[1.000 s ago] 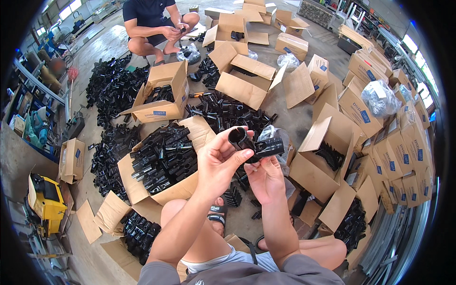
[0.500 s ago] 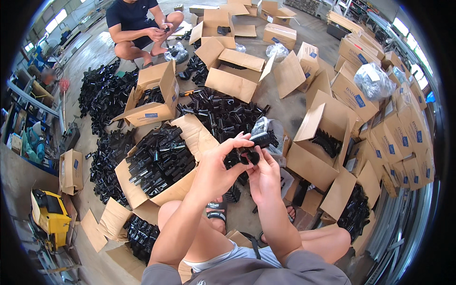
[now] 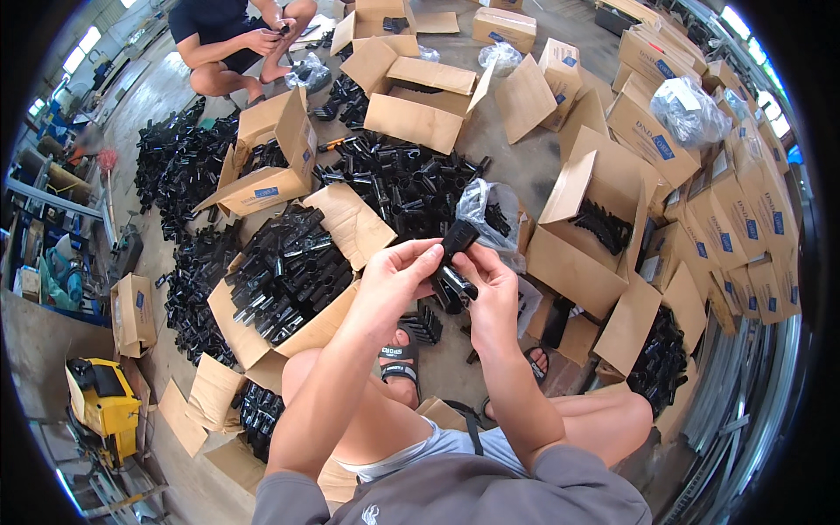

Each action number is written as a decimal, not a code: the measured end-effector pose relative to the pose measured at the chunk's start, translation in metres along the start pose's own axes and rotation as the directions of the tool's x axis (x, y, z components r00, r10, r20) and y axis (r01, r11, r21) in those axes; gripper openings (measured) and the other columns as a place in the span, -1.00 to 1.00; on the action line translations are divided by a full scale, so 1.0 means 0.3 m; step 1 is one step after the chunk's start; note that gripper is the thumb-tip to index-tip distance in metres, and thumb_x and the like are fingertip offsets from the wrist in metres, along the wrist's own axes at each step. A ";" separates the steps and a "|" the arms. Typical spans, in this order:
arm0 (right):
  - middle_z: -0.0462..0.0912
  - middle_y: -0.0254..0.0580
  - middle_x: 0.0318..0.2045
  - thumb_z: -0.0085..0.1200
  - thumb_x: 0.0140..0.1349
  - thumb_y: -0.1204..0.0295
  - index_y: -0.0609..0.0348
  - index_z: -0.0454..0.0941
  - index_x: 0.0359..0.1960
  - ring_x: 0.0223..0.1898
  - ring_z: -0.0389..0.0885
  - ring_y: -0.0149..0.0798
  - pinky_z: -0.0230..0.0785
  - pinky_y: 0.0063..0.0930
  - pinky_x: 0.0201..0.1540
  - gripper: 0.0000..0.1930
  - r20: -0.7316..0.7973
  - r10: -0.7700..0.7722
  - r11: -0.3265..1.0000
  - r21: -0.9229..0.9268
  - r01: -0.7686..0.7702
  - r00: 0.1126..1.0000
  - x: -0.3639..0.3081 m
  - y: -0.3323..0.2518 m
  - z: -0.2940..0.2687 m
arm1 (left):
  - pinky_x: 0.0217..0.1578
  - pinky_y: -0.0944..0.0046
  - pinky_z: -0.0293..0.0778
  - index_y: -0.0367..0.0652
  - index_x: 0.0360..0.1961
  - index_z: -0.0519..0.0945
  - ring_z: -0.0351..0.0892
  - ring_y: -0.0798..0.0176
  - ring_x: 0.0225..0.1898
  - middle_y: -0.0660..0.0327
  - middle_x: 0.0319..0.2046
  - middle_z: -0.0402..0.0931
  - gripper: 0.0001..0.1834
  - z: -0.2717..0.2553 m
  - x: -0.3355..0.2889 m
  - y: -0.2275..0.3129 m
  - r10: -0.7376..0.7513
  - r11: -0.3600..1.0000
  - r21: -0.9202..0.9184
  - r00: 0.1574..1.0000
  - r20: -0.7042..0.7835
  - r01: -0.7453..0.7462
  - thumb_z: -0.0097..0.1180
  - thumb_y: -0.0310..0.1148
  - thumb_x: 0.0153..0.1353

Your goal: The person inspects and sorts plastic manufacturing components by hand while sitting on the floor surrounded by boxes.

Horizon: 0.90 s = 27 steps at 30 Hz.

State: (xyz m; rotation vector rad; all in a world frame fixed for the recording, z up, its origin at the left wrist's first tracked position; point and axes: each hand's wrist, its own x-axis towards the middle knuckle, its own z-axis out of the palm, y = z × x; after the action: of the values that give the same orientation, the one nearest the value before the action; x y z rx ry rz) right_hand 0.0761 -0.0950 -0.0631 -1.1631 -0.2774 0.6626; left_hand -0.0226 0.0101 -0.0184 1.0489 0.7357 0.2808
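Observation:
Above the floor in front of my knees, both hands hold black plastic pieces. My left hand [image 3: 404, 273] is closed, thumb and fingers pinching near the upper black piece [image 3: 459, 236], which stands up between the hands. My right hand [image 3: 492, 282] is closed round the other side, with a glossy, curved black piece [image 3: 458, 283] below its fingertips. Whether these are one joined part or two separate ones, I cannot tell. Just beyond the hands lies a large heap of similar black pieces [image 3: 411, 188]. To the left, an open carton [image 3: 325, 329] is filled with them.
Open cartons surround me, including one at the right [image 3: 577, 271] with black pieces inside. Stacked cartons [image 3: 735, 227] and metal profiles [image 3: 744, 402] line the right side. A yellow machine [image 3: 109, 402] stands left. Another person [image 3: 229, 44] squats at the far left, holding a small dark piece.
The black pieces have been turned in my hands: the round opening that faced me no longer shows, and one piece now points up. The view has shifted slightly.

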 end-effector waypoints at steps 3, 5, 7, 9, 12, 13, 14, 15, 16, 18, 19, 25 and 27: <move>0.68 -0.37 -0.21 0.27 0.29 0.52 0.32 0.63 0.04 -0.20 0.61 -0.49 0.45 -0.60 -0.10 -0.71 0.066 0.053 0.998 0.038 -0.056 0.996 0.020 -0.017 -0.022 | -0.12 0.36 0.58 -0.20 0.11 0.61 0.66 0.45 -0.15 0.29 -0.13 0.69 -0.67 0.004 -0.006 0.005 -0.024 0.995 -0.098 1.000 0.016 0.025 0.13 -0.25 0.44; 0.68 -0.39 -0.20 0.27 0.33 0.38 0.29 0.60 0.06 -0.27 0.60 -0.50 0.42 -0.61 -0.23 -0.66 0.061 0.092 0.996 0.005 -0.092 0.994 0.039 -0.008 -0.056 | -0.12 0.38 0.58 -0.18 0.08 0.60 0.68 0.43 -0.16 0.28 -0.14 0.69 -0.70 0.010 -0.004 0.000 -0.067 0.983 -0.173 0.998 0.012 0.068 0.11 -0.25 0.45; 0.66 -0.38 -0.26 0.16 0.42 0.29 0.24 0.60 0.08 -0.33 0.58 -0.51 0.35 -0.63 -0.32 -0.67 0.026 0.123 0.986 0.109 -0.125 0.992 0.083 -0.004 -0.104 | -0.09 0.32 0.59 -0.15 0.03 0.59 0.69 0.37 -0.14 0.25 -0.14 0.69 -0.74 0.015 -0.001 -0.003 -0.097 0.962 -0.254 0.995 0.012 0.097 0.08 -0.25 0.46; 0.64 -0.38 -0.30 0.10 0.46 0.29 0.21 0.61 0.05 -0.36 0.57 -0.52 0.33 -0.65 -0.36 -0.71 -0.067 0.134 0.990 0.047 -0.131 0.989 0.147 0.033 -0.220 | -0.09 0.27 0.60 -0.16 0.04 0.57 0.69 0.34 -0.16 0.24 -0.14 0.68 -0.74 0.000 0.016 -0.031 -0.088 0.942 -0.325 0.996 -0.005 0.082 0.07 -0.24 0.47; 0.64 -0.36 -0.33 0.07 0.46 0.33 0.21 0.63 -0.01 -0.43 0.53 -0.51 0.32 -0.63 -0.44 -0.76 -0.293 0.100 0.950 -0.256 -0.179 0.951 0.233 0.226 -0.476 | -0.14 0.37 0.62 -0.13 0.00 0.54 0.70 0.30 -0.17 0.19 -0.13 0.68 -0.74 -0.025 0.015 -0.025 -0.068 0.932 -0.359 0.997 -0.031 0.053 0.05 -0.20 0.48; 0.66 -0.34 -0.37 0.08 0.44 0.33 0.23 0.65 -0.07 -0.45 0.55 -0.49 0.36 -0.59 -0.42 -0.77 -0.343 0.096 0.887 -0.396 -0.237 0.934 0.253 0.313 -0.578 | -0.15 0.38 0.62 -0.13 -0.01 0.54 0.69 0.31 -0.18 0.18 -0.12 0.68 -0.75 -0.021 0.010 -0.016 -0.055 0.926 -0.375 0.998 -0.029 0.040 0.05 -0.20 0.48; 0.69 -0.30 -0.42 0.14 0.39 0.34 0.27 0.68 -0.17 -0.43 0.60 -0.48 0.44 -0.55 -0.36 -0.78 -0.375 0.087 0.785 -0.545 -0.296 0.923 0.258 0.387 -0.654 | -0.16 0.39 0.62 -0.12 -0.02 0.54 0.69 0.31 -0.18 0.18 -0.12 0.68 -0.76 -0.016 0.006 -0.006 -0.038 0.921 -0.389 0.999 -0.031 0.023 0.05 -0.20 0.48; 0.71 -0.28 -0.42 0.18 0.33 0.36 0.29 0.68 -0.21 -0.45 0.62 -0.48 0.45 -0.56 -0.39 -0.79 -0.339 0.073 0.683 -0.668 -0.295 0.938 0.270 0.492 -0.773 | -0.16 0.37 0.62 -0.11 -0.03 0.53 0.68 0.32 -0.18 0.20 -0.14 0.67 -0.76 -0.005 0.008 0.001 -0.023 0.923 -0.384 0.999 -0.039 0.006 0.06 -0.20 0.47; 0.76 -0.13 -0.35 0.22 0.26 0.34 0.23 0.71 -0.21 -0.33 0.74 -0.27 0.56 -0.35 -0.22 -0.79 -0.291 0.082 0.456 -0.839 -0.296 0.953 0.268 0.552 -0.820 | -0.15 0.37 0.62 -0.11 -0.03 0.53 0.67 0.33 -0.19 0.21 -0.14 0.66 -0.77 -0.002 0.011 0.003 -0.022 0.925 -0.379 0.998 -0.058 -0.002 0.07 -0.20 0.47; 0.77 -0.01 -0.23 0.25 0.20 0.32 0.07 0.74 -0.17 -0.13 0.75 -0.02 0.55 -0.17 -0.01 -0.79 -0.232 0.107 0.161 -0.955 -0.247 0.967 0.239 0.615 -0.797 | -0.15 0.36 0.62 -0.11 -0.03 0.52 0.66 0.34 -0.19 0.22 -0.16 0.66 -0.77 -0.004 0.012 0.006 -0.015 0.930 -0.366 0.995 -0.103 -0.024 0.07 -0.20 0.47; 0.76 0.00 -0.19 0.24 0.19 0.31 0.02 0.74 -0.15 -0.06 0.71 0.07 0.52 -0.12 0.06 -0.79 -0.286 0.159 0.118 -0.945 -0.306 0.945 0.236 0.641 -0.783 | -0.13 0.35 0.63 -0.10 -0.02 0.52 0.65 0.36 -0.19 0.24 -0.17 0.65 -0.78 -0.013 0.017 -0.003 -0.017 0.929 -0.370 0.995 -0.099 -0.021 0.08 -0.22 0.46; 0.73 0.07 -0.14 0.16 0.23 0.34 0.01 0.69 -0.11 0.00 0.67 0.16 0.51 -0.01 0.05 -0.78 -0.383 0.114 0.005 -0.923 -0.386 0.917 0.270 0.768 -0.755 | -0.12 0.32 0.63 -0.10 -0.02 0.52 0.64 0.38 -0.19 0.25 -0.16 0.65 -0.80 -0.012 0.022 -0.006 0.002 0.941 -0.333 0.986 -0.166 -0.058 0.12 -0.27 0.44; 0.73 0.09 -0.15 0.16 0.23 0.34 0.03 0.68 -0.12 0.00 0.67 0.16 0.51 -0.01 0.05 -0.79 -0.349 0.124 -0.029 -0.937 -0.348 0.929 0.289 0.793 -0.762 | -0.10 0.30 0.62 -0.11 0.00 0.51 0.65 0.35 -0.17 0.23 -0.14 0.65 -0.79 -0.013 0.020 0.002 0.008 0.943 -0.326 0.985 -0.175 -0.066 0.12 -0.28 0.44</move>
State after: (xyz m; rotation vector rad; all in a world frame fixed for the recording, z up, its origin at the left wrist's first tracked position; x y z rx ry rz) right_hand 0.1842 -0.1583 -0.3804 -2.8000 -0.4324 0.6178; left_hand -0.0207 0.0164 -0.0215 0.7244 0.7912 0.5143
